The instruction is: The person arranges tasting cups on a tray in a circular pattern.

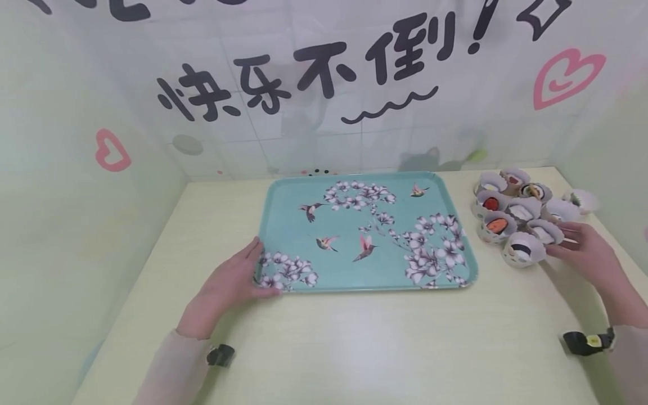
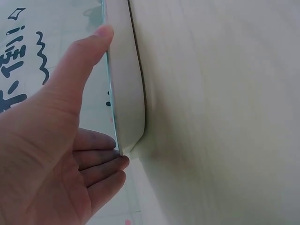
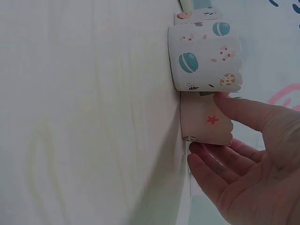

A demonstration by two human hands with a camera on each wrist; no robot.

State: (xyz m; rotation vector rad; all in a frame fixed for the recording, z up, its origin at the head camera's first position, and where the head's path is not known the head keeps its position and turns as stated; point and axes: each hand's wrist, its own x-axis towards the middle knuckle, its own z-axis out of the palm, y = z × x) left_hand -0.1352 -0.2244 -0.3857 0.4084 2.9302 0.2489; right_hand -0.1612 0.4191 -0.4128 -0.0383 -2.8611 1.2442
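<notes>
A turquoise tray (image 1: 349, 275) patterned with flowers and birds lies on the table. My left hand (image 1: 230, 287) is at its front left corner, fingers along the left side and thumb on the front rim; in the left wrist view the thumb (image 2: 82, 58) lies on the tray's edge (image 2: 126, 84). To the right, my right hand (image 1: 587, 253) pinches a paper baking cup (image 1: 545, 232) with a white piece inside. In the right wrist view, that cup (image 3: 206, 119), marked with a red star, sits between thumb and fingers, behind another printed cup (image 3: 206, 58).
Several more paper cups cluster at the right, with sushi-like pieces inside: one orange (image 1: 496, 226), one red (image 1: 490, 203), one banded in black (image 1: 521, 248). One cup (image 1: 581, 201) stands at the far right. Printed sheeting (image 1: 324, 129) encloses the table's back and sides.
</notes>
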